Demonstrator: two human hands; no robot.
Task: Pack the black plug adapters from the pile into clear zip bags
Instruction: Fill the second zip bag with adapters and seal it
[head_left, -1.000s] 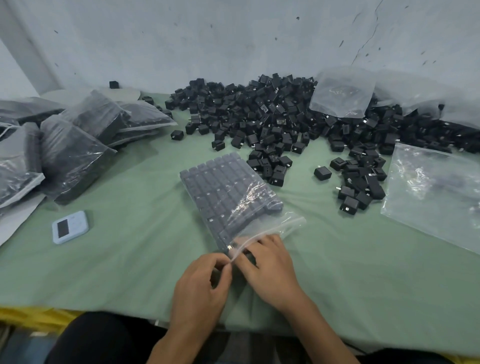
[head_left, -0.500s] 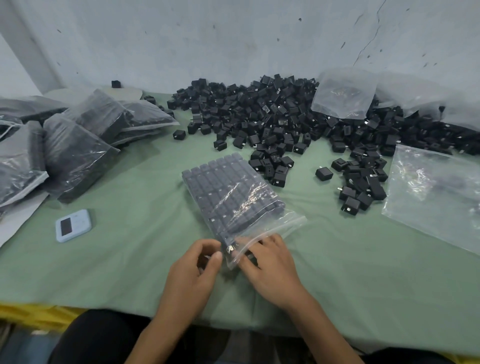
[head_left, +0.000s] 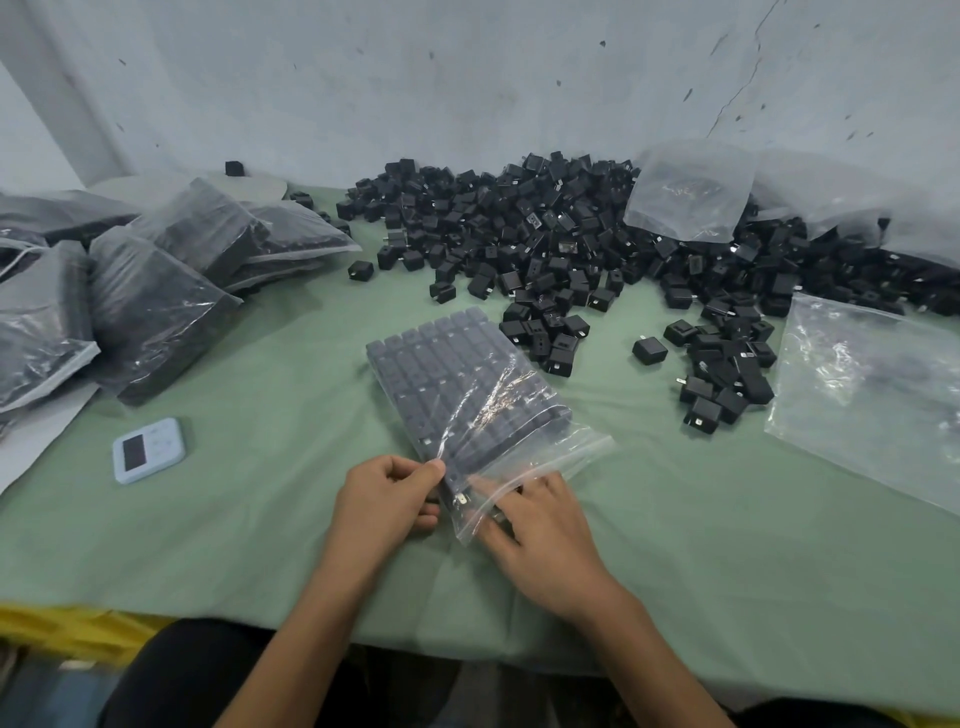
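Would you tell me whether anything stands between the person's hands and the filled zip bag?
Nothing visible does: the left hand already pinches the zip bag at its open edge, and the right hand touches its mouth.

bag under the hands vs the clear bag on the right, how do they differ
The bag under the hands is packed with rows of black adapters; the clear bag on the right looks empty and flat. The left hand pinches the first one's edge, the right hand rests at its mouth; no hand touches the other. Both are clear plastic on the green cloth.
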